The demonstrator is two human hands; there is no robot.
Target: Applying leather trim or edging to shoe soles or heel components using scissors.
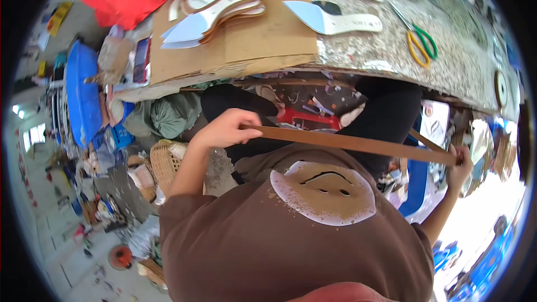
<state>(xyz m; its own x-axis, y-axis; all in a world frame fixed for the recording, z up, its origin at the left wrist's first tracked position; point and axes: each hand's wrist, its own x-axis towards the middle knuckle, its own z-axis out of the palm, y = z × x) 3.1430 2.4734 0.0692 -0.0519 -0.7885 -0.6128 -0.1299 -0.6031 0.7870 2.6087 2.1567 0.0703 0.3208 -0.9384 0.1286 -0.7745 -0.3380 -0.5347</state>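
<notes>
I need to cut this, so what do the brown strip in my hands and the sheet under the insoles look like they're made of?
The brown strip looks like leather or a leather-like material: matte, thin, stretched flat between both hands. The sheet looks like plain corrugated cardboard: dull tan, with creases and a layered edge.

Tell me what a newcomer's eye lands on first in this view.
First, the long brown strap stretched taut across the middle, gripped at one end by the left hand and at the other by the right hand, just above the brown shirt. Next, the pale shoe insoles lying on cardboard on the workbench at top, with yellow-and-green scissors on the speckled top to the right.
</notes>
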